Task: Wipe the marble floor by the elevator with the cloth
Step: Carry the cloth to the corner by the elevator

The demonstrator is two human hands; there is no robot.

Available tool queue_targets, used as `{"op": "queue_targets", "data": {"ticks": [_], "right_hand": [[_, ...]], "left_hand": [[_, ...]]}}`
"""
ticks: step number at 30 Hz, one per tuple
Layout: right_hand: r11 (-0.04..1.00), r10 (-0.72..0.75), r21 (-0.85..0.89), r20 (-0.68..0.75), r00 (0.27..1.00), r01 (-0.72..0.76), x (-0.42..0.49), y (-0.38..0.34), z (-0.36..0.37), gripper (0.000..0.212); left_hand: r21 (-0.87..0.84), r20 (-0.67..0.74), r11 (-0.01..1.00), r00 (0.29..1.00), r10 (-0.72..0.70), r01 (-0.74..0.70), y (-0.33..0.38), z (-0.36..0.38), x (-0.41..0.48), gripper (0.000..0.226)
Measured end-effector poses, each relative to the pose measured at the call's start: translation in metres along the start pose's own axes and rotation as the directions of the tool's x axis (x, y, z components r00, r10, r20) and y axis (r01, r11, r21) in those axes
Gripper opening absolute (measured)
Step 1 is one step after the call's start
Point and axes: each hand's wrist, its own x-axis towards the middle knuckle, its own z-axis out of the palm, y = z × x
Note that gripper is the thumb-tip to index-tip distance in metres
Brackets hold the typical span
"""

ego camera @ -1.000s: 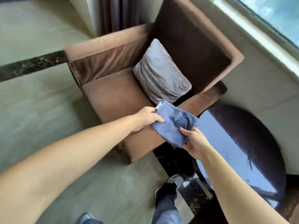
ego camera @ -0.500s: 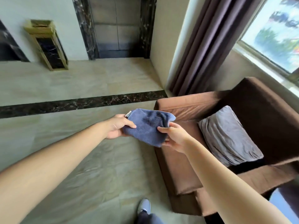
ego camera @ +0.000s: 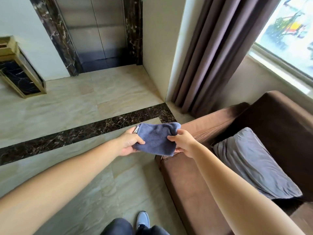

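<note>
At the near edge of the pale beige marble floor (ego camera: pixel 71 106), a grey shoe (ego camera: pixel 143 220) and dark trouser knees (ego camera: pixel 118 226) mark where the person stands. Two bare forearms reach forward from the lower corners of the view. The left hand (ego camera: pixel 130 144) and the right hand (ego camera: pixel 183 144) hold a folded blue terry cloth (ego camera: pixel 157 139) between them, raised above the floor and not touching it. The left hand pinches the cloth's left side, thumb on top and fingers (ego camera: pixel 127 152) beneath; a small pale tag (ego camera: pixel 136 130) shows at the cloth's upper left corner, just beside this hand. The right hand pinches the cloth's right side, thumb on the front face and fingers curled behind. To the right stands a brown upholstered armchair (ego camera: pixel 191 184) with a grey rectangular cushion (ego camera: pixel 254 163) leaning against its dark brown back; the cloth overlaps the chair's near arm in the view. Beyond the hands a dark veined marble band (ego camera: pixel 81 133) crosses the floor from left to right. Farther on, a long brown curtain (ego camera: pixel 211 53) hangs beside a bright window (ego camera: pixel 288 34). At the far edge of the floor, metal elevator doors (ego camera: pixel 96 31) stand shut within a dark marble frame (ego camera: pixel 57 39), and a gold-framed black bin (ego camera: pixel 18 68) stands near the wall at the left.
</note>
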Motion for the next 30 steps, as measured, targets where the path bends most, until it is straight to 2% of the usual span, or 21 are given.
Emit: {"op": "queue_targets", "data": {"ticks": [5, 9, 13, 17, 21, 22, 24, 27, 30], "right_hand": [[0.999, 0.034, 0.003, -0.068, 0.997, -0.034, 0.092, -0.057, -0.012, 0.031], [0.997, 0.073, 0.044, -0.102, 0.992, -0.069, 0.194, -0.097, -0.004, 0.03], [0.99, 0.115, 0.1, -0.159, 0.981, -0.1, 0.31, -0.145, 0.005, 0.026], [0.979, 0.177, 0.123, -0.128, 0.976, -0.161, 0.427, -0.202, 0.002, 0.017], [0.977, 0.208, 0.072, -0.122, 0.971, -0.2, 0.487, -0.239, -0.008, 0.02], [0.975, 0.221, 0.061, -0.106, 0.969, -0.216, 0.539, -0.252, -0.018, 0.02], [0.974, 0.226, 0.018, -0.099, 0.969, -0.225, 0.571, -0.264, -0.023, 0.02], [0.965, 0.257, -0.031, -0.084, 0.963, -0.261, 0.686, -0.272, -0.036, 0.011], [0.943, 0.318, -0.075, -0.065, 0.946, -0.323, 0.806, -0.261, -0.042, 0.017]], "left_hand": [[-0.071, 0.104, 0.995, 0.992, -0.069, 0.077, 0.064, -0.015, 0.092, 0.049], [-0.067, 0.108, 0.989, 0.987, -0.122, 0.13, 0.112, -0.037, 0.189, 0.041], [-0.041, 0.074, 0.986, 0.984, -0.161, 0.165, 0.185, -0.056, 0.3, 0.051], [0.037, 0.101, 0.98, 0.975, -0.199, 0.196, 0.264, -0.071, 0.41, 0.066], [0.036, 0.092, 0.961, 0.957, -0.275, 0.273, 0.305, -0.073, 0.468, 0.082], [0.016, 0.106, 0.946, 0.94, -0.324, 0.324, 0.328, -0.072, 0.517, 0.086], [-0.006, 0.127, 0.937, 0.929, -0.346, 0.35, 0.341, -0.075, 0.551, 0.092], [-0.039, 0.121, 0.94, 0.935, -0.333, 0.34, 0.367, -0.079, 0.66, 0.09], [-0.103, 0.055, 0.941, 0.946, -0.319, 0.323, 0.368, -0.083, 0.771, 0.071]]}}
